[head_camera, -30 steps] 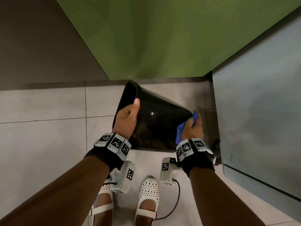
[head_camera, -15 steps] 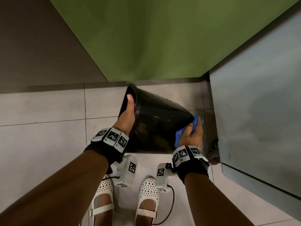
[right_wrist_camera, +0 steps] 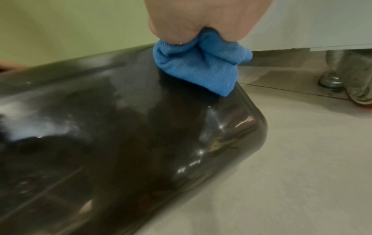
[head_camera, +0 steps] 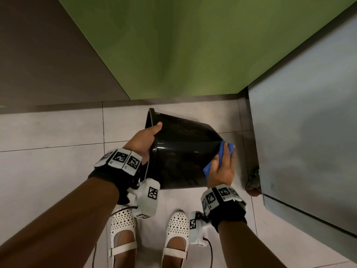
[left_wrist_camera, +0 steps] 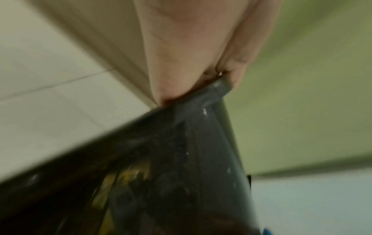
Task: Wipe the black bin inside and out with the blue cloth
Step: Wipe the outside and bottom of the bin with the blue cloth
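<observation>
The glossy black bin [head_camera: 181,151] [right_wrist_camera: 120,143] [left_wrist_camera: 161,167] is held tipped on its side above the tiled floor, its mouth to the left and its base to the right. My left hand [head_camera: 144,140] grips its rim, thumb on the outer wall and fingers hidden inside; the left wrist view shows skin [left_wrist_camera: 191,47] pressed on the rim. My right hand [head_camera: 222,167] [right_wrist_camera: 201,19] holds the bunched blue cloth [head_camera: 218,157] [right_wrist_camera: 199,65] and presses it on the bin's outer wall near the base.
A green wall [head_camera: 173,45] stands ahead, a dark wall [head_camera: 38,55] to the left. A grey cabinet [head_camera: 309,132] on metal feet [right_wrist_camera: 332,79] stands close on the right. My white shoes [head_camera: 123,229] are on the light tiles [head_camera: 48,151] below the bin.
The bin has turned in my hands, and my left thumb now lies across its outer wall. My right hand with the cloth has slid down along the wall near the base.
</observation>
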Demonstrator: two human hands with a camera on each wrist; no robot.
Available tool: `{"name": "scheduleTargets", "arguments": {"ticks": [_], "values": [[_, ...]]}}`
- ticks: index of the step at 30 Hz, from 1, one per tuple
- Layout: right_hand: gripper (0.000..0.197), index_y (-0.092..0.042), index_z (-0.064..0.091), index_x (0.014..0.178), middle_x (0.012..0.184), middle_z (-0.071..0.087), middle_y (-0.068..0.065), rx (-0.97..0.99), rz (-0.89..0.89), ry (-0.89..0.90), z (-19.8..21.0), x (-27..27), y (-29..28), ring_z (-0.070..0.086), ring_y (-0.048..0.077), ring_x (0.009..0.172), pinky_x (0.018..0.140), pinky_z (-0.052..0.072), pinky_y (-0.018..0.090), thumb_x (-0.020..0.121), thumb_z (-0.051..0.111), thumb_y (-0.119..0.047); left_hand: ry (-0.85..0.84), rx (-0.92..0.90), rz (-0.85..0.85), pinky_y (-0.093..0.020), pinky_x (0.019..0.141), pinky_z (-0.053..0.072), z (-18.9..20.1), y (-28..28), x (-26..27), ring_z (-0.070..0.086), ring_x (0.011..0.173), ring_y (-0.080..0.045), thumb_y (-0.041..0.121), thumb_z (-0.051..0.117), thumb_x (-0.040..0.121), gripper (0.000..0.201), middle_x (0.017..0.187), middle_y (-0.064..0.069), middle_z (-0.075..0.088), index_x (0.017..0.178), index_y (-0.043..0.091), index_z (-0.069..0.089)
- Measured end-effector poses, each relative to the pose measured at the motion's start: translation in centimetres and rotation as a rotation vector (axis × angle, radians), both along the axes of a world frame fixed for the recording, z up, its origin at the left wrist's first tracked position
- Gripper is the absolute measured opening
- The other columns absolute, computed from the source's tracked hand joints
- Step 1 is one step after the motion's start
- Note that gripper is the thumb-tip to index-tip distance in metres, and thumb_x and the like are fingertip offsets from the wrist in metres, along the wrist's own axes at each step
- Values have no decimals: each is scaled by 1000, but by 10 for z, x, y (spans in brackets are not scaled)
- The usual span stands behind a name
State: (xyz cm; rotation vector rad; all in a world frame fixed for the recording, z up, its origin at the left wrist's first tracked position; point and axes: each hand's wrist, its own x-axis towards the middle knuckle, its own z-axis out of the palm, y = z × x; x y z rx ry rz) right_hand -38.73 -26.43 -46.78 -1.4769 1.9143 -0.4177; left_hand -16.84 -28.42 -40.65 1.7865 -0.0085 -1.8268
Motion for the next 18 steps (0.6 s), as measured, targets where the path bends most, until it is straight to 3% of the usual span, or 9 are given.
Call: {"name": "scheduleTargets", "arguments": {"ticks": [3,6,8,10,12,13,15,18], "values": [[50,-24,23,145,157,6,-1,-17,80,-13,4,12,5,5,22,146,109,10,23,98,39,-18,22,-41,89,-40,91,49,0,6,0,62,104,-28,34,45,94,39,112,-13,66,120,8,57],[50,-24,27,143,152,15,2,-124,217,0,12,36,15,5,24,142,114,16,41,94,37,-29,-157,-25,5,-44,114,30,-3,5,-9,42,132,-29,52,30,94,60,144,-12,45,137,12,43],[52,-23,32,141,150,30,11,-168,331,33,17,58,23,11,25,142,111,21,49,89,34,-30,-322,-44,-62,-40,117,18,-1,7,-19,27,142,-25,52,19,96,62,152,-8,31,142,12,32],[49,-21,36,138,147,38,11,-185,462,3,22,82,27,19,26,141,112,20,47,90,36,-29,-345,-95,-47,-40,117,23,-6,9,-23,36,136,-26,44,21,99,56,146,-13,41,135,8,42],[48,-16,49,133,140,48,13,-188,561,34,26,103,22,35,32,136,112,21,46,89,36,-30,-332,-139,-16,-38,104,39,-11,12,-23,55,113,-27,37,25,99,46,118,-16,61,112,7,58],[49,-14,53,130,137,51,14,-174,569,51,27,111,16,40,34,133,111,19,44,88,33,-31,-349,-147,-25,-35,95,42,-12,13,-22,58,102,-25,34,26,100,43,106,-14,64,103,8,60],[56,-13,53,131,139,49,14,-112,567,58,26,117,3,37,34,135,111,11,38,87,24,-35,-409,-152,-66,-35,91,45,-15,14,-18,59,97,-26,31,26,100,43,104,-15,65,100,6,61],[55,-19,42,139,149,36,8,-4,620,87,22,112,-11,21,28,143,115,4,34,91,22,-38,-501,-163,-138,-46,100,44,-19,20,-13,60,104,-34,32,27,100,48,110,-23,65,103,0,63]]}}
